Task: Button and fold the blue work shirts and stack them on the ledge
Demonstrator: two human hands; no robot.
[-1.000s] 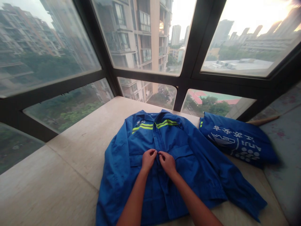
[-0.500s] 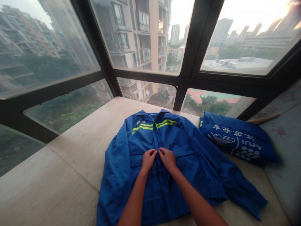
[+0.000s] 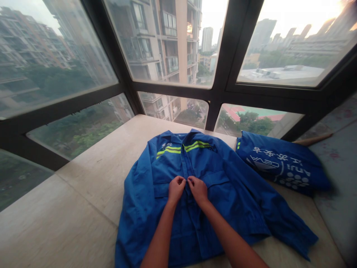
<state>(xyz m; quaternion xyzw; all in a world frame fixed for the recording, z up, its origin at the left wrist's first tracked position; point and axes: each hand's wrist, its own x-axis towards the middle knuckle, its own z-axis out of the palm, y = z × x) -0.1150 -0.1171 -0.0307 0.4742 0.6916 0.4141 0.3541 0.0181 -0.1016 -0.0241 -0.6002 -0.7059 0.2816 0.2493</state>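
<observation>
A blue work jacket (image 3: 173, 167) with yellow-green and grey stripes across the chest lies spread front side up, its collar towards the windows. At the middle of its front placket, my left hand (image 3: 176, 189) pinches the fabric edge from the left. My right hand (image 3: 197, 189) pinches the placket from the right, its fingertips almost meeting those of the left. Whatever small fastening may lie between the fingers is hidden. The right sleeve as I see it (image 3: 279, 208) stretches out towards the lower right; the other sleeve (image 3: 136, 186) lies down along the left side.
A folded blue garment (image 3: 281, 163) with white lettering lies to the right, beside a wooden stick (image 3: 315, 140). The pale stone ledge (image 3: 72, 212) runs under everything, bounded by dark window frames (image 3: 220, 89) and a patterned wall (image 3: 337, 186) on the right.
My hands stay pinched at the same spot on the placket, with only a slight shift of the fingers. Jacket and folded garment have not moved.
</observation>
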